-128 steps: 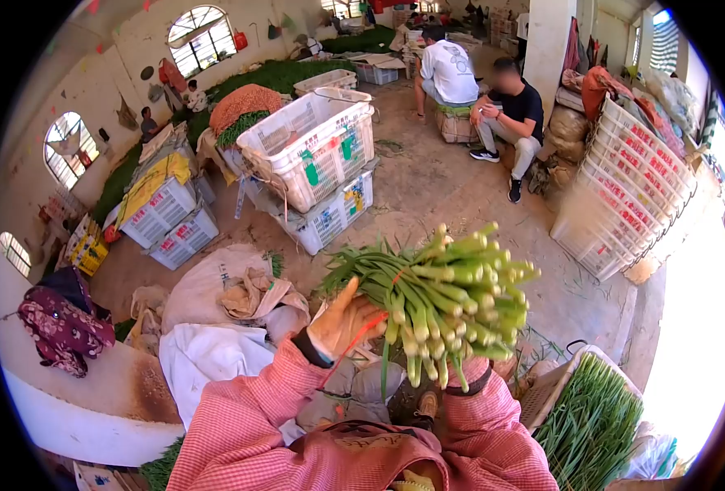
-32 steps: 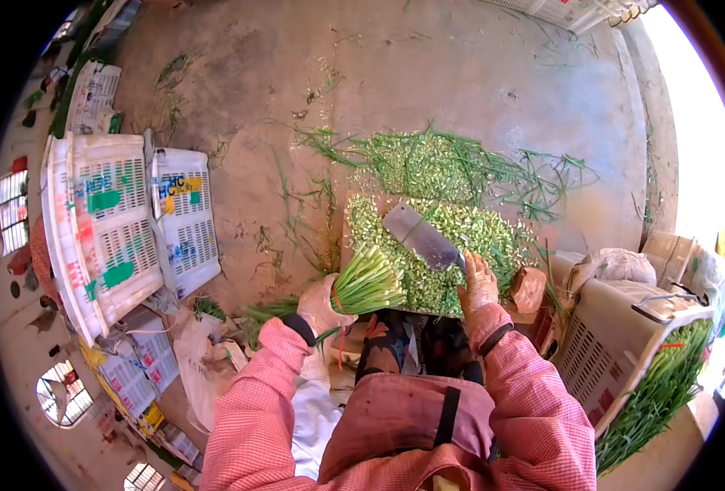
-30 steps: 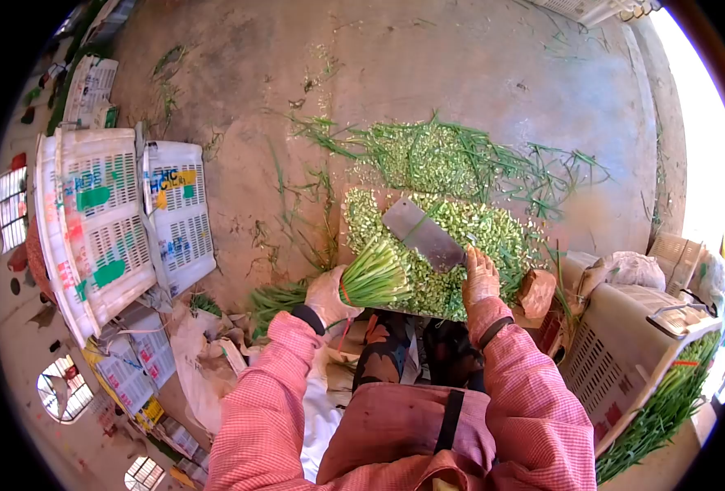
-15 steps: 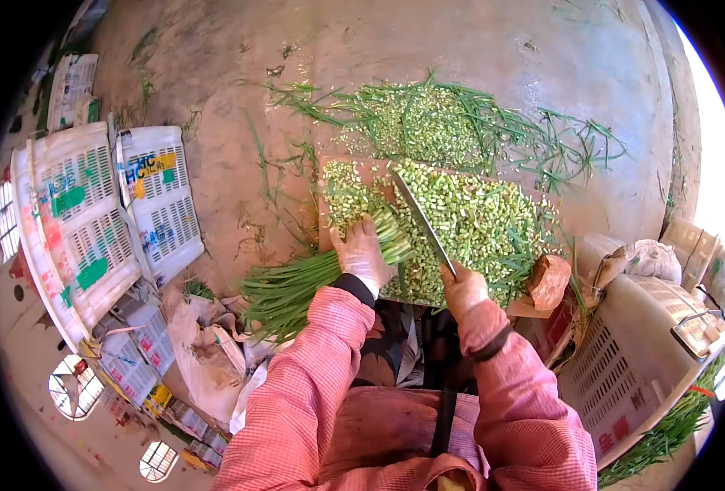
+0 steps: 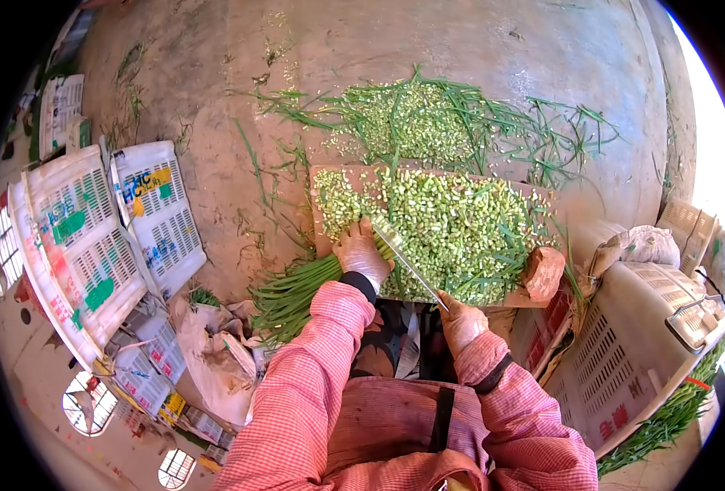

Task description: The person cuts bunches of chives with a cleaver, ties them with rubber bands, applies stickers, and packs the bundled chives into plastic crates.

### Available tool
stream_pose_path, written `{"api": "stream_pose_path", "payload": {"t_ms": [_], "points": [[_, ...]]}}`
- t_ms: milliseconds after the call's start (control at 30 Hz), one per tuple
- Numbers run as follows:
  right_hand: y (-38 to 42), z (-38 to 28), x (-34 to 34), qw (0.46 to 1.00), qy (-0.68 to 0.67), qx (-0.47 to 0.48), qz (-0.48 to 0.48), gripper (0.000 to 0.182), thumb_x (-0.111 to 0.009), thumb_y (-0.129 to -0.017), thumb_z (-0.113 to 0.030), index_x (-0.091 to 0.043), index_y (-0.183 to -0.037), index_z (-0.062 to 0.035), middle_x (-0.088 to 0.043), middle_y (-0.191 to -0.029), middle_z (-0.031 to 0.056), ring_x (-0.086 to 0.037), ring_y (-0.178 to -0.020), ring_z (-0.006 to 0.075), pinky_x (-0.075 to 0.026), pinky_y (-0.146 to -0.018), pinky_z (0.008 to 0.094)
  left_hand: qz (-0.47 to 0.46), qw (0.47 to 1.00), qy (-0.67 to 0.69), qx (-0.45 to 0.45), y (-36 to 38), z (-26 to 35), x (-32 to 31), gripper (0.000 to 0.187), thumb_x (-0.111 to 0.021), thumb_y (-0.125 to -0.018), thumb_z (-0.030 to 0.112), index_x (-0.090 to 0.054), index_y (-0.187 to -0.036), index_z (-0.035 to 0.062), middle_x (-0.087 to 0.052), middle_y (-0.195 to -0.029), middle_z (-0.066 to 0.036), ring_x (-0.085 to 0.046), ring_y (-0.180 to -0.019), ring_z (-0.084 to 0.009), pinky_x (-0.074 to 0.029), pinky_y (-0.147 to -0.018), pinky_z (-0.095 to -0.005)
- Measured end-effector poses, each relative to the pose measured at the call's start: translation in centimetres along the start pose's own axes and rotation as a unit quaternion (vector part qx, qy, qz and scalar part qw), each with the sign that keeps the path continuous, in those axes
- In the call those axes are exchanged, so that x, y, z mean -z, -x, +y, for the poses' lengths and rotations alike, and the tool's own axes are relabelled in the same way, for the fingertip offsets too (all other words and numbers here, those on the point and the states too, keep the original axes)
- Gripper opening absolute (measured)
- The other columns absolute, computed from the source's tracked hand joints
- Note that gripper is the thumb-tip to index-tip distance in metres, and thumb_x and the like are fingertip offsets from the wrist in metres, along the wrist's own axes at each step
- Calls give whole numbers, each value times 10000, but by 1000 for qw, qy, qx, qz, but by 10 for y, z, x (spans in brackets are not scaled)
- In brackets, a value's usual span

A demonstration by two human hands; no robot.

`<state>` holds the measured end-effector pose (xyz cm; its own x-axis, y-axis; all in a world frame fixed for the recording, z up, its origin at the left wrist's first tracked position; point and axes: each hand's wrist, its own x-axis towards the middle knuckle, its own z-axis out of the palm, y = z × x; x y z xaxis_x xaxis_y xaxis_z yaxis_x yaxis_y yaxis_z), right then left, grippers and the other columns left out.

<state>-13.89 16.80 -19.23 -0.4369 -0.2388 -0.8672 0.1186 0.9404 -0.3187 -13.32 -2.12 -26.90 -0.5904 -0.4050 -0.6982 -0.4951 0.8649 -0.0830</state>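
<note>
My left hand [image 5: 362,251], in a thin glove, presses a bundle of green stalks [image 5: 297,293] onto the board's left part. My right hand [image 5: 462,322] grips a long knife [image 5: 411,268], whose blade slants up and left to the bundle's cut end, close beside my left fingers. A thick heap of chopped stalks [image 5: 452,221] covers the cutting board [image 5: 320,237]. On the board's lower right corner rests a reddish stone [image 5: 545,273].
More chopped bits and long loose leaves [image 5: 428,123] lie on the floor beyond the board. White crates [image 5: 158,214] stand at the left. A large crate [image 5: 608,360] and a sack [image 5: 650,245] are at the right. Crumpled plastic [image 5: 215,352] lies lower left.
The knife has shifted left and down to the bundle's end, with my right hand a little lower. Less of the bundle shows beyond my left hand. The whole view has shifted slightly.
</note>
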Motion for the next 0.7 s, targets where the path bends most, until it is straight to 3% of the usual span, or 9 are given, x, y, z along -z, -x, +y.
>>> {"api": "stream_pose_path", "payload": {"t_ms": [33,167,233,300,333,467,633,667,700], "points": [[-2,-1,-1,1000,0,-16,15,271,-512,-853,-270,-584,-1107,-206,-606,-775,179,-591,-719,355,-478,-647,418,-1,1000,1,0,1,1,0,841,-768,-548,362,-317,-1206,95,-449,-1098,-84,-435,-1053,-267,-369,-858,-453],[-37,-6,-13,998,5,-55,-40,280,-507,-851,-269,-574,-1116,-211,-617,-825,174,-600,-777,338,-477,-691,415,0,1000,-26,4,-3,1,-3,844,-746,-546,439,-376,-1204,61,-443,-1104,-74,-442,-1030,-269,-376,-830,-440],[-75,-26,-24,991,7,-69,-112,353,-440,-866,-323,-543,-1149,-141,-609,-954,181,-582,-900,336,-441,-766,412,-4,1000,-28,10,-5,1,-4,843,-737,-545,458,-387,-1199,58,-445,-1102,-76,-441,-1025,-269,-377,-821,-435],[-94,-32,-41,977,-85,-166,-99,369,-409,-873,-341,-548,-1131,-115,-595,-1009,187,-563,-965,332,-434,-808,401,-10,1000,0,25,-6,2,-2,814,-729,-540,465,-416,-1171,57,-454,-1088,-85,-437,-1024,-269,-378,-806,-432],[-84,-43,-24,973,-93,-170,-125,360,-371,-884,-311,-534,-1143,-121,-592,-1019,190,-552,-1005,322,-431,-839,388,22,1000,-5,18,-4,2,-6,789,-733,-539,443,-425,-1155,58,-462,-1069,-94,-436,-1022,-271,-372,-807,-438],[-65,-36,-20,976,32,-152,-155,333,-367,-872,-212,-521,-1164,-173,-598,-1004,187,-569,-974,339,-443,-825,410,-6,1000,0,3,-3,0,-2,778,-731,-549,422,-417,-1159,55,-462,-1065,-94,-440,-1001,-274,-369,-799,-437],[-120,-43,-48,991,-20,-91,-94,352,-403,-852,-195,-499,-1191,-196,-575,-1058,194,-549,-1003,330,-421,-847,399,-29,999,-23,8,-8,1,-2,799,-713,-550,437,-399,-1181,59,-468,-1064,-86,-451,-979,-265,-382,-790,-415],[-125,-63,-41,994,38,-87,-61,369,-512,-815,-213,-523,-1183,-227,-615,-944,165,-595,-888,321,-469,-754,396,-14,1000,-2,1,-13,-1,-8,797,-713,-555,431,-396,-1183,56,-469,-1071,-89,-450,-989,-271,-380,-801,-420],[-146,-39,-72,990,-47,-123,-45,344,-522,-814,-247,-546,-1155,-201,-613,-962,159,-591,-892,333,-465,-766,409,-6,1000,19,-2,-10,-6,-16,795,-713,-559,424,-392,-1185,53,-469,-1078,-93,-450,-999,-277,-378,-813,-424]]}}
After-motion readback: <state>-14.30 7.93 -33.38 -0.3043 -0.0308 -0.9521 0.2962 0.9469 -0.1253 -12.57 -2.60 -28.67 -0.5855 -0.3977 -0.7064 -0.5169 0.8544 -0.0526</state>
